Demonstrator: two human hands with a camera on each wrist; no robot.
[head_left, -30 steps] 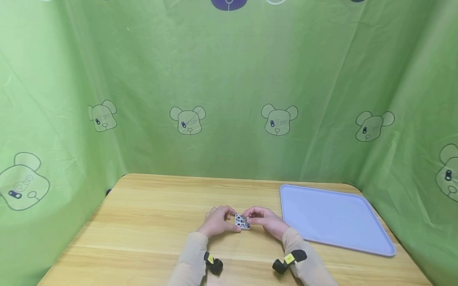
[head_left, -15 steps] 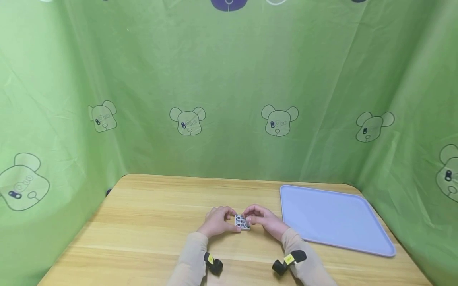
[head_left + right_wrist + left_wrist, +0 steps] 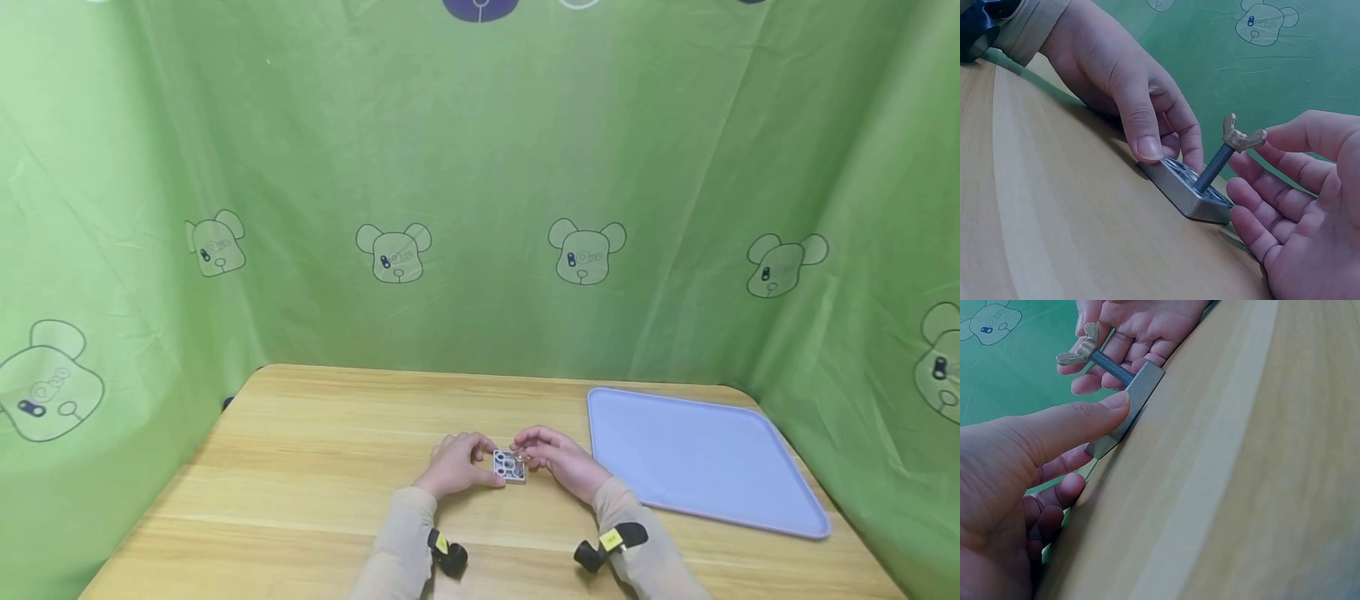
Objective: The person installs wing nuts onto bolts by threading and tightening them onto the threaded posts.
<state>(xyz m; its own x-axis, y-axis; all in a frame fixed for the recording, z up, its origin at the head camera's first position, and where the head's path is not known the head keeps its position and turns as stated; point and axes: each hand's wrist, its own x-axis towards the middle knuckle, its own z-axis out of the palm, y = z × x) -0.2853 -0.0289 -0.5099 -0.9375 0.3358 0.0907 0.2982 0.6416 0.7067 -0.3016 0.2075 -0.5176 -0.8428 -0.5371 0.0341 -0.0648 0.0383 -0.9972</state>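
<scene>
A small square metal block with round rings on its upper face lies on the wooden table. My left hand grips its left side, the thumb along the near edge and fingers at the far one. A grey threaded bolt stands up from the block, leaning slightly, and carries a brass-coloured wing nut at its upper end. Fingertips of my right hand loosely hold one wing; its other fingers curl beside the bolt, near the block's corner. Thread shows between wing nut and block.
To the right, a light blue tray lies on the table, its near-left side close to my right wrist. Green curtains with bear-head prints enclose the back and sides. Each sleeve carries a black wrist camera.
My right thumb has drawn back and the hand has turned slightly, so the wing nut shows more clearly. The left hand and the block stay in place.
</scene>
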